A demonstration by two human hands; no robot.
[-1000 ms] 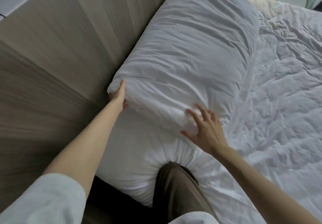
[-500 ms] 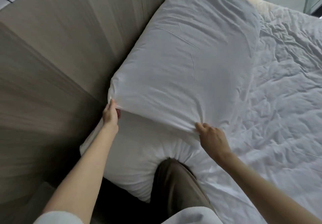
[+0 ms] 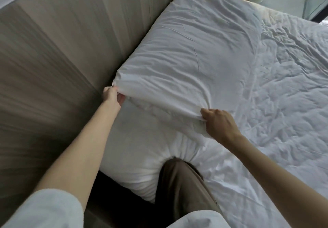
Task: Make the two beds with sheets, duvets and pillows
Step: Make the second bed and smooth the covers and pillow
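Both arms are reaching forward: the left hand [image 3: 112, 96] is pinching the near corner of the plump white cotton pillow [image 3: 191, 50], the right hand [image 3: 217, 121] gripping its near edge, fingers curled. The pillow is lying against the pale wood-grain headboard [image 3: 71, 47], probably atop a second pillow, beside the crumpled white duvet [image 3: 287, 89].

Dim room, daylight from upper right, streaked blur at left, wide-angle warping
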